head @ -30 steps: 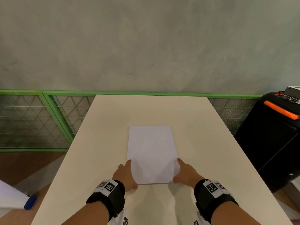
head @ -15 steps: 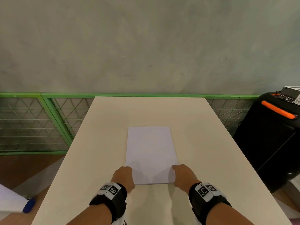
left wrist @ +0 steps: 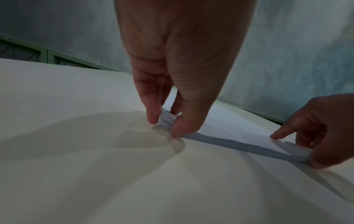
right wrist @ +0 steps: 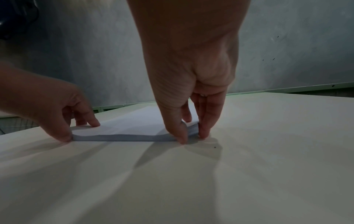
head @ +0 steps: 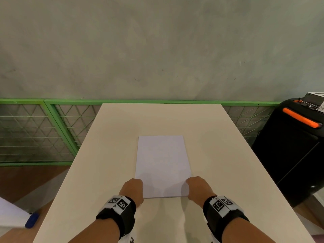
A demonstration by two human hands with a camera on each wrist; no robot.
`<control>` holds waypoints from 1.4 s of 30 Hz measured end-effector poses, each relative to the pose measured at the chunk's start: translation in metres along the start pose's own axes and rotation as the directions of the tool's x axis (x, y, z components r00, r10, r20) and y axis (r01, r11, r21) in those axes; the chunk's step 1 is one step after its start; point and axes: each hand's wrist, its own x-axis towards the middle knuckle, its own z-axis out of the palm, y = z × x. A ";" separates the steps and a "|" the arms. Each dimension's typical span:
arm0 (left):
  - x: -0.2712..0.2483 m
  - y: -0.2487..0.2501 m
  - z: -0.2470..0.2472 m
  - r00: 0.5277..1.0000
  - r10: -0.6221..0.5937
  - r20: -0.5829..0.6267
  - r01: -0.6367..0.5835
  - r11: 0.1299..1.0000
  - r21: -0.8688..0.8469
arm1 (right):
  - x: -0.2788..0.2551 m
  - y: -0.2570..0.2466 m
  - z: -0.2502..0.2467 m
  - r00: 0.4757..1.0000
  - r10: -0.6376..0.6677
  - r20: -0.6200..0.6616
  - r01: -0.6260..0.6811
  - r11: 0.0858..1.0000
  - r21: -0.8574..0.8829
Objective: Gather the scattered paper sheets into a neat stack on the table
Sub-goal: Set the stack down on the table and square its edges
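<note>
Cream rectangular tabletop (head: pixel 228 163): squared white paper stack (head: pixel 162 163) lies centred, left hand (head: pixel 132 190) and right hand (head: pixel 197 188) now pinching its near corners after sliding back, stacking nearly finished.

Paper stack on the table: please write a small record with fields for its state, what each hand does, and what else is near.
paper stack: flat on the table, edges look aligned, no loose sheets seen
table: beige, carries only the stack
left hand: fingertips at the near left corner of the stack
right hand: fingertips at the near right corner
task state: sheets gathered, hands squaring the near edge
beside table: green mesh fence, black case with orange handle
</note>
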 end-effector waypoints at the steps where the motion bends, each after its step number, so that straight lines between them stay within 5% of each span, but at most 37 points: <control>1: -0.001 0.000 0.000 1.000 0.002 -0.004 -0.002 1.000 0.003 | 0.000 0.000 0.000 1.000 -0.002 -0.001 0.002 1.000 0.000; 25: -0.009 -0.001 -0.007 0.998 -0.020 0.053 0.025 0.994 -0.103 | -0.003 -0.006 0.007 0.997 0.032 -0.065 -0.032 0.999 0.000; 42: -0.025 -0.005 0.000 0.992 -0.047 0.117 0.071 0.975 -0.209 | -0.012 0.003 0.009 0.997 0.039 -0.066 -0.029 0.988 0.153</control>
